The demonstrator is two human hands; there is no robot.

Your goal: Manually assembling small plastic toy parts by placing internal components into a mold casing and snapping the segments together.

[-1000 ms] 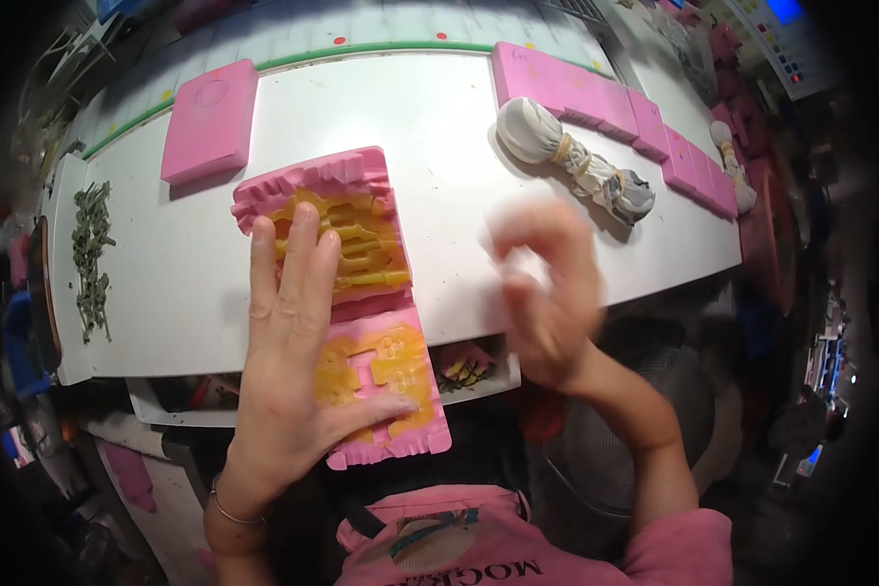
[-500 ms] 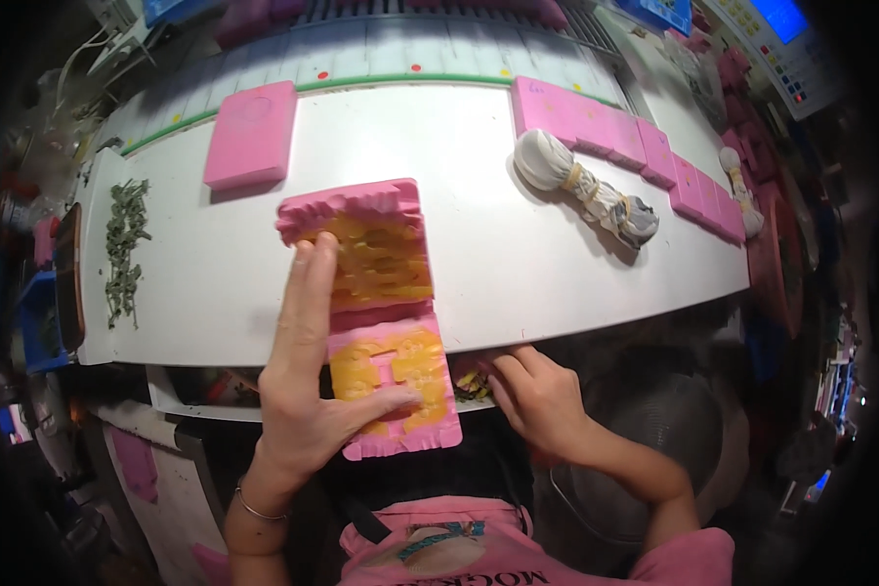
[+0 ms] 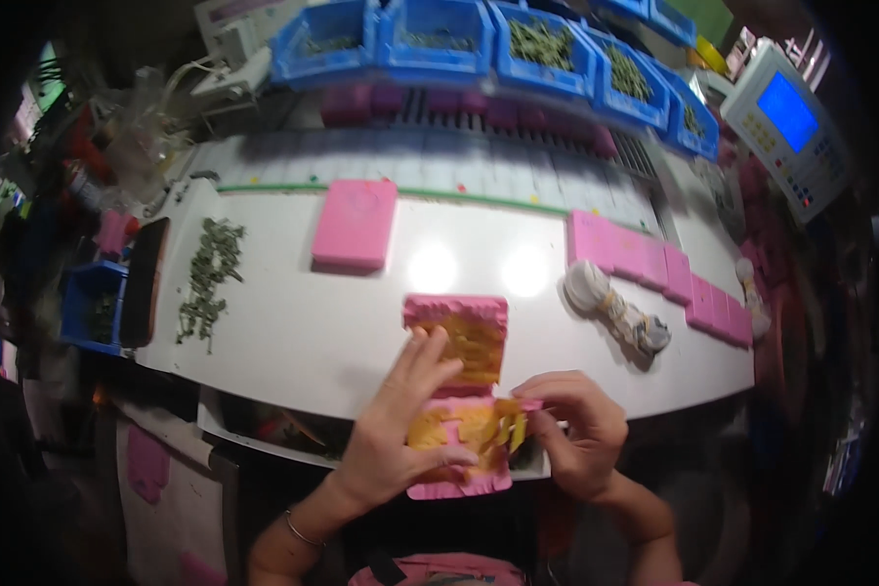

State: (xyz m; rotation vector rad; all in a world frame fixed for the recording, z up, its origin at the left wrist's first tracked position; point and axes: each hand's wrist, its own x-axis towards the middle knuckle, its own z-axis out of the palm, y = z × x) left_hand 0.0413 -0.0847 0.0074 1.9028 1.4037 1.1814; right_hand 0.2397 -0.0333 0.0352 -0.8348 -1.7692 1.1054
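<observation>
A pink, ruffle-edged silicone mould (image 3: 464, 477) with yellow-orange inner faces lies opened out at the table's front edge, its lower half overhanging. My left hand (image 3: 386, 439) holds it spread, fingers on the upper half and thumb pressed on the lower half. At the mould's right side my right hand (image 3: 584, 438) is closed, thumb and fingertips pinching a small yellow and pink piece (image 3: 513, 425). That piece overlaps the lower half; whether it touches it I cannot tell. Its exact kind is unclear.
A pink block (image 3: 354, 225) stands at the back of the white table (image 3: 293, 322). Small green castings (image 3: 208, 278) lie left. A banded white cloth bundle (image 3: 615, 311) and a row of pink blocks (image 3: 635, 256) sit right. Blue bins (image 3: 435, 44) line the back; a drawer (image 3: 264, 430) is below.
My right hand has come up from below the table edge to the mould, bringing the small yellow and pink piece. The view has tilted up, showing the blue bins.
</observation>
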